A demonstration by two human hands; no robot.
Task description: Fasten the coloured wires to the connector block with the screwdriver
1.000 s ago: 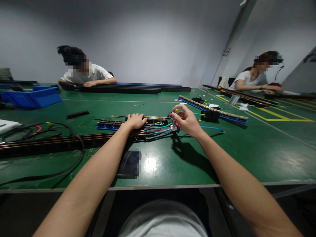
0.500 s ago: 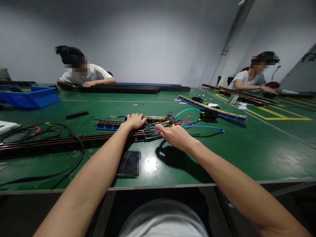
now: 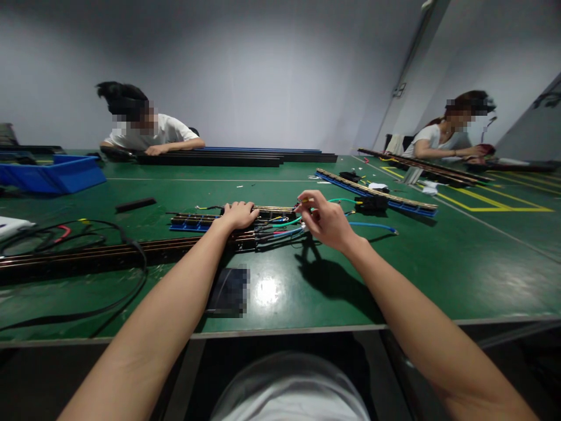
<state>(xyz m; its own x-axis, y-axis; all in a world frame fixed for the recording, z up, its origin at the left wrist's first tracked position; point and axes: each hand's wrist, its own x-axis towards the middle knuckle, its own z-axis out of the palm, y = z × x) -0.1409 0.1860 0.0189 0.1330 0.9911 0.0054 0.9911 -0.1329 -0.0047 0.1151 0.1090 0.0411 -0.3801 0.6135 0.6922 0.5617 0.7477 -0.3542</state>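
My left hand (image 3: 239, 215) lies flat, fingers spread, over the dark metal-edged strips and holds them against the table. Below it runs a long dark rail with copper-coloured lines (image 3: 175, 248), its cable ends coming out at the right. A shorter blue-based strip (image 3: 190, 222) pokes out left of the hand. My right hand (image 3: 326, 221) is raised over the wires, its fingers curled round what look like yellow-handled pliers (image 3: 305, 200), mostly hidden by the fingers. A green wire (image 3: 291, 222) and a blue wire (image 3: 372, 225) pass beneath and beside that hand.
Another blue-based strip (image 3: 407, 206) with a black block (image 3: 370, 204) lies to the right. At left are a blue bin (image 3: 65, 175), a black cable loop (image 3: 142, 269) and a short black bar (image 3: 135, 204). A dark flat object (image 3: 230, 289) lies near me. Two people work across the table.
My right hand has lifted and shifted right from the cable ends, its fingers now pointing upward. A green wire end now lies further left, near the strips. My left hand has stayed put.
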